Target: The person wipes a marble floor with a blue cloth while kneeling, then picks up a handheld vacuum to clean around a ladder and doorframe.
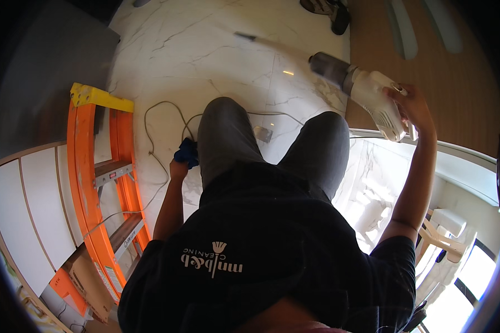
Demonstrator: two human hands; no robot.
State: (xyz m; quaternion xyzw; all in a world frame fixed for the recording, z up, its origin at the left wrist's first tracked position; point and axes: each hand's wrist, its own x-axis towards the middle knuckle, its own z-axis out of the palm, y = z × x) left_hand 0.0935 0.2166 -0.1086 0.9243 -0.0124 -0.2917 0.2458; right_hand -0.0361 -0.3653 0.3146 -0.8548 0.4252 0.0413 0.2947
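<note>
My right hand (412,106) grips the handle of a white handheld vacuum cleaner (377,93), which points up and to the left over the floor. Its dark dust cup (331,70) faces away from me. Beyond it, a blurred pale streak leads to a dark narrow tip (245,36); whether this is one attached nozzle is hard to tell. Down beside my left knee, my left hand (179,170) is closed around a bunched blue cloth (186,152). A thin grey cable (166,103) loops across the floor near the cloth and passes behind my knees.
An orange stepladder (81,175) with a yellow top stands close on my left. A wood-grain panel (446,95) borders the right side. Dark footwear (331,14) is at the far right of the marble-look floor (216,58). A small square plate (263,134) lies between my knees. Cardboard (87,279) leans behind the ladder.
</note>
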